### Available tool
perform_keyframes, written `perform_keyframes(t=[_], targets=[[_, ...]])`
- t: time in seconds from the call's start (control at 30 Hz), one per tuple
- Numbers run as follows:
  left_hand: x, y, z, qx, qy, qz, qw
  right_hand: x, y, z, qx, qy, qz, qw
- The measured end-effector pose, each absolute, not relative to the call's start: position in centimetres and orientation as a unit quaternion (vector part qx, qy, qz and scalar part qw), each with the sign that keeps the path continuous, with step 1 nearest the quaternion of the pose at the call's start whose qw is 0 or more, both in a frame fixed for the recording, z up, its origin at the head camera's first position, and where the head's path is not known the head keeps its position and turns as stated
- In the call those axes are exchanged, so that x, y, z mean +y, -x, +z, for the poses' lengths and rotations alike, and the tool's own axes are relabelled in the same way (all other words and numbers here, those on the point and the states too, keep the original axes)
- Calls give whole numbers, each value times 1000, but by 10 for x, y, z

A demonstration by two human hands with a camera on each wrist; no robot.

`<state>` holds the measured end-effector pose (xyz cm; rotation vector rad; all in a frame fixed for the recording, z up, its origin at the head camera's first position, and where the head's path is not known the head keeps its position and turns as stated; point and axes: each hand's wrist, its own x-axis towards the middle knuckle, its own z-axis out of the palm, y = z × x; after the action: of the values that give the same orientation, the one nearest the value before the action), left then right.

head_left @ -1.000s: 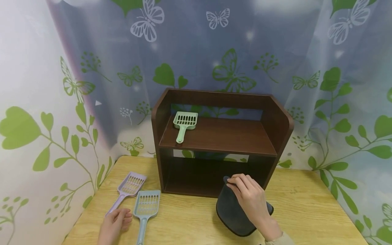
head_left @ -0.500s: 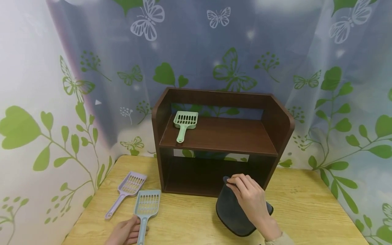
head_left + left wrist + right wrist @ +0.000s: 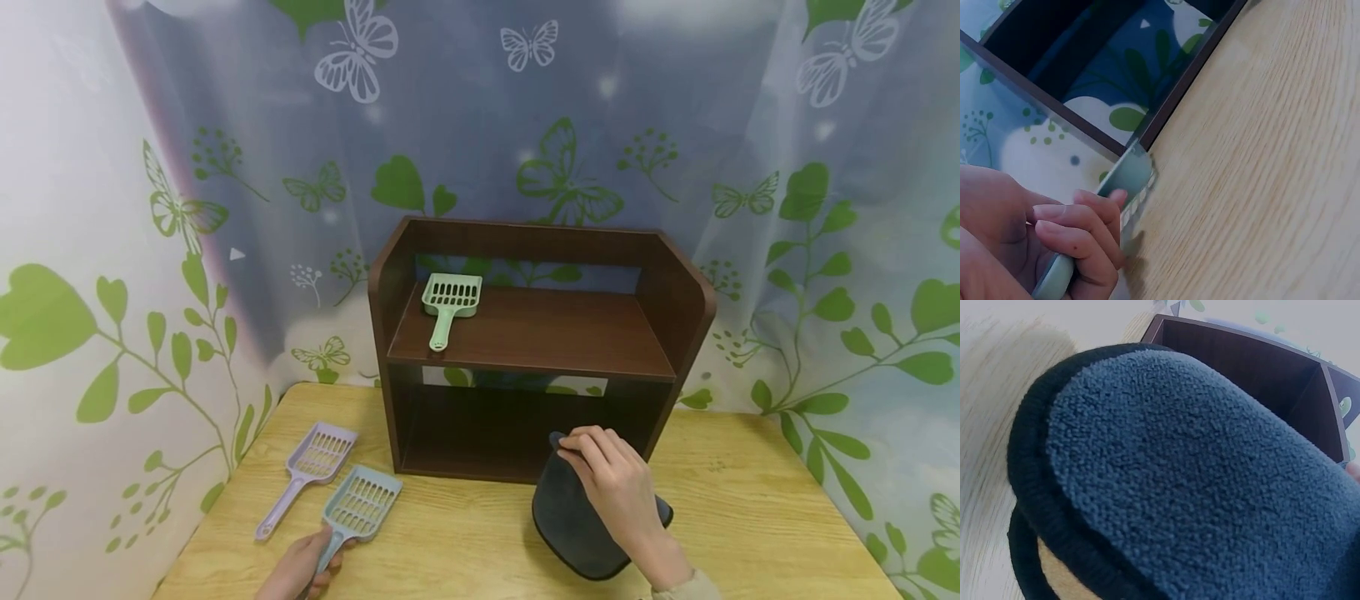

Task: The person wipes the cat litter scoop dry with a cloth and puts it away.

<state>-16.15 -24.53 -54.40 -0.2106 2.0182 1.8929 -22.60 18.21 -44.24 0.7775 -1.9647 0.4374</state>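
Observation:
My left hand (image 3: 302,568) grips the handle of a blue-grey litter scoop (image 3: 351,525), its slotted head tilted toward the right over the table. In the left wrist view the fingers curl round the handle, and the scoop's head (image 3: 1130,170) overlaps the shelf's corner. A lavender litter scoop (image 3: 297,478) lies just left of it. My right hand (image 3: 611,483) pinches the narrow top end of a dark blue fabric piece with black edging (image 3: 570,525). Up close this fabric piece (image 3: 1185,456) looks fuzzy, and a second black edge with a tan surface shows underneath.
A dark brown two-tier shelf (image 3: 547,333) stands at the back of the wooden table (image 3: 750,500). On its upper tier, at the left, lies a green litter scoop (image 3: 443,321). A patterned curtain (image 3: 480,108) hangs behind and along the sides.
My left hand has moved right from the lavender scoop's handle to the blue-grey scoop, gripped its handle and turned its head rightward. My right hand stays on the fabric piece.

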Motion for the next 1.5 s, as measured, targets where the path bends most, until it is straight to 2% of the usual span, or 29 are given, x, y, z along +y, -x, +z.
perform_keyframes(t=[0.3, 0.5, 0.9, 1.5], targets=[[-237, 161, -532, 711, 10, 665, 230, 188, 227, -440, -799, -307, 172, 488], [-221, 170, -524, 744, -35, 631, 217, 190, 227, -441, -800, -304, 173, 488], [-185, 189, -507, 753, -55, 621, 210, 195, 228, -438, -804, -297, 167, 488], [-121, 210, -462, 764, -124, 598, 209, 190, 242, -428, -807, -306, 124, 489]])
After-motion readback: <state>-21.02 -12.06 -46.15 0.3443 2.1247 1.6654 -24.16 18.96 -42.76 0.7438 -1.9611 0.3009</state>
